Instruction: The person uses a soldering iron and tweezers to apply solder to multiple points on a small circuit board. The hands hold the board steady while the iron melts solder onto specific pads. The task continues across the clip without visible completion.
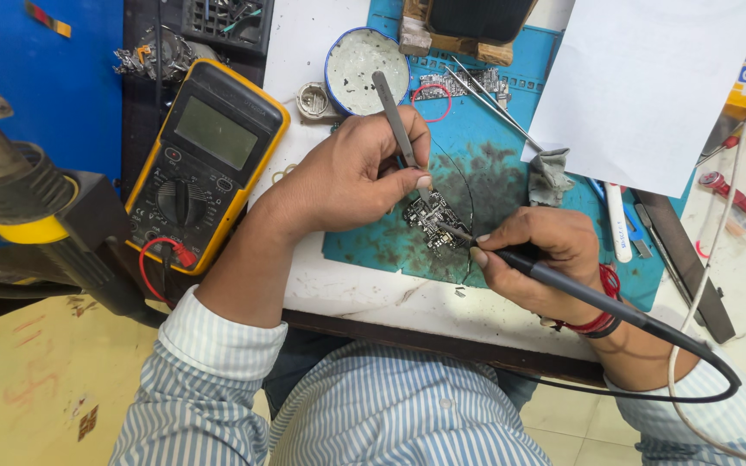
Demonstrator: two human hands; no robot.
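A small dark circuit board [432,226] lies on a blue work mat [485,173]. My left hand [351,177] grips metal tweezers [396,121], whose tips press down on the board's upper edge. My right hand [539,257] holds a black soldering iron [580,289] like a pen; its thin tip touches the board's right side. The iron's black cable loops past my right wrist, which wears red thread bands.
A yellow multimeter [205,164] with red lead sits at left. A round tin [364,69], second tweezers [489,103] and another board [468,85] lie at the back. White paper [641,78], grey rag [548,177] and hand tools [740,198] are at right. A hot-air handle [36,224] juts in from far left.
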